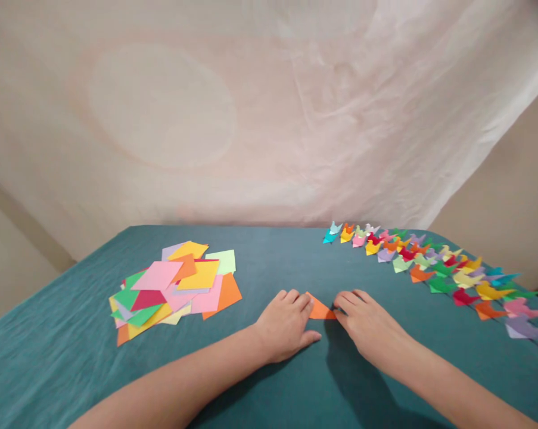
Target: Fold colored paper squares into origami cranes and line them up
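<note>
A small folded piece of orange paper lies on the table between my hands, showing as a triangle. The fingers of my left hand rest on its left end, pressing it against the cloth, with the thumb stretched out apart. At the right corner, the fingertips of my right hand are closed together on the paper. My fingers hide both ends of it.
Left of my hands lies a loose pile of coloured paper sheets. Rows of folded paper birds stand along the right side. A dark green cloth covers the table, and a pale sheet hangs behind it.
</note>
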The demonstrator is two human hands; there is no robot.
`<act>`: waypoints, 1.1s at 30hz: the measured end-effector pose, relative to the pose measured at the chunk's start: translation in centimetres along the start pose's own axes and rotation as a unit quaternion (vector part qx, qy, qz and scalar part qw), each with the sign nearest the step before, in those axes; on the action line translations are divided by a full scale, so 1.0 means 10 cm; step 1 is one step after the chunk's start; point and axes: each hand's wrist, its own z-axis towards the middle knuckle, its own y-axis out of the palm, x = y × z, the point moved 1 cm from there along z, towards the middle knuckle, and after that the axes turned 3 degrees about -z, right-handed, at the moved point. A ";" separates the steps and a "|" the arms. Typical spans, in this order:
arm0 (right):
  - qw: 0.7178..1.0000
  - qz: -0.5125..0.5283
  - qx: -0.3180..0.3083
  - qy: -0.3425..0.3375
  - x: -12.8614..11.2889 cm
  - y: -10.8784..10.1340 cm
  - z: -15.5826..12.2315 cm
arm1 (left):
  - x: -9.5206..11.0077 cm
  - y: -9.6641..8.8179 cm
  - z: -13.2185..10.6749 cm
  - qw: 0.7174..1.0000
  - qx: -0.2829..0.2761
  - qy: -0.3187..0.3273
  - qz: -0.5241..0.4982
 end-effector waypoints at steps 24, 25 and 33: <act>0.997 0.044 0.060 -0.037 -0.15 0.15 0.09 | 0.14 -0.05 0.00 0.998 -0.005 0.044 0.044; 0.996 0.042 0.065 -0.039 -0.16 0.15 0.08 | 0.14 -0.06 0.00 0.998 -0.008 0.041 0.040; 0.997 0.027 0.062 -0.046 -0.20 0.10 0.05 | 0.13 -0.11 -0.01 0.999 -0.024 0.018 0.017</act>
